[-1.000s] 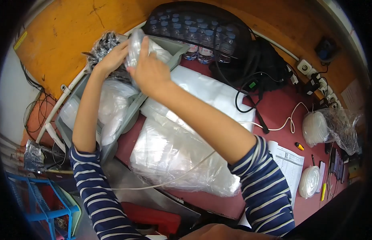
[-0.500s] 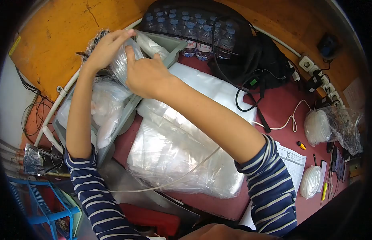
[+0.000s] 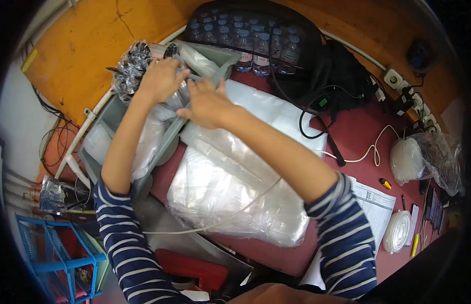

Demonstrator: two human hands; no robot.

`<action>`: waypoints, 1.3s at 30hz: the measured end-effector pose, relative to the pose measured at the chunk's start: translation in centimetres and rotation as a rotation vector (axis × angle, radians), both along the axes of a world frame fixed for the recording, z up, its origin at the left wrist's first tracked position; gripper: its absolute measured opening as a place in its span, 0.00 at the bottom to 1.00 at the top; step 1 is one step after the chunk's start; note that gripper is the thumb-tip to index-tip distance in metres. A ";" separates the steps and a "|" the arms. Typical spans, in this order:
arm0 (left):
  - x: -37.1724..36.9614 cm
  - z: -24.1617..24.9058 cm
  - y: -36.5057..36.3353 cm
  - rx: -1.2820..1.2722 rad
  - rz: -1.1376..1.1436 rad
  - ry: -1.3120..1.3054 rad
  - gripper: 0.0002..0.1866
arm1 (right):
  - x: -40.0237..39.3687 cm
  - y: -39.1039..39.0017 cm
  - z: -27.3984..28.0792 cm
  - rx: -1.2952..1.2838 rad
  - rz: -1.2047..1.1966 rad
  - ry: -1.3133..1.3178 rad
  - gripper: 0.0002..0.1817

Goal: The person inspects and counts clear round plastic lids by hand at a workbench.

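A long grey divided tray (image 3: 167, 133) lies at a slant, with clear plastic bags (image 3: 147, 144) in its near compartment. Over its middle is my left hand (image 3: 162, 81), open, fingers apart on a clear plastic bundle (image 3: 183, 95) that it partly hides. My right hand (image 3: 207, 104) lies just to its right at the tray's edge, open with fingers spread; the bundle's near end lies between the two hands. A rolled white plastic bag (image 3: 197, 60) sits in the far compartment. A large stack of clear plastic sheets or bags (image 3: 235, 187) lies below my right forearm.
Wrapped water bottles (image 3: 261, 55) and a black bag (image 3: 337, 76) stand at the back. A white cable (image 3: 230, 223) crosses the plastic stack. At right are power sockets (image 3: 405, 88), a white coil (image 3: 397, 230) and printed paper (image 3: 372, 207). A blue rack (image 3: 63, 263) stands lower left.
Both hands have come down and to the right from the plastic bundle's raised part. The bundle now lies lower in the tray, and my right fingers have spread. The view has shifted slightly.
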State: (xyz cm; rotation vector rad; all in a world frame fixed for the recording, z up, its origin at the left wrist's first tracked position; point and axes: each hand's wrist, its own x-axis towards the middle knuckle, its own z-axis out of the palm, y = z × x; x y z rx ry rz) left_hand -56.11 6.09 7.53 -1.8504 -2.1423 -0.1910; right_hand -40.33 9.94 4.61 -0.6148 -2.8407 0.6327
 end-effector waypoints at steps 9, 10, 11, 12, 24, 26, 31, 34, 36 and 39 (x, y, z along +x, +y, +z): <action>-4.0 2.0 -0.3 0.316 -0.115 -0.738 0.31 | 25.1 -2.3 7.5 0.328 -0.040 0.104 0.27; -3.5 4.0 -1.7 0.362 -0.111 -0.692 0.29 | 28.2 -2.9 7.9 0.311 -0.089 0.027 0.26; -4.0 4.5 -2.4 0.451 -0.202 -0.693 0.28 | 31.2 -3.2 7.9 0.312 -0.108 0.006 0.26; -4.3 4.7 -2.4 0.535 -0.301 -0.708 0.26 | 34.4 -3.8 8.1 0.300 -0.171 -0.046 0.26; 38.2 5.9 -4.4 -0.003 -1.011 -0.206 0.20 | 59.5 -9.5 4.8 0.013 -0.777 -0.263 0.40; 44.8 2.9 -3.7 -0.122 -1.130 -0.294 0.24 | 60.9 -10.9 1.5 -0.003 -0.729 -0.215 0.56; 58.0 -7.5 -0.5 -0.017 -1.163 -0.821 0.38 | 61.9 -13.2 -4.6 0.297 -0.779 -0.296 0.56; 62.2 -11.0 1.4 -0.293 -0.717 -1.113 0.44 | 64.2 -13.3 -3.1 0.127 -0.606 -0.029 0.45; 62.7 -9.8 0.3 -0.422 -0.678 -0.765 0.39 | 65.4 -13.0 -3.6 0.195 -0.625 0.126 0.40; 63.9 -10.6 -1.1 -0.393 -0.734 -0.705 0.32 | 67.6 -11.5 -6.5 0.170 -1.136 0.304 0.32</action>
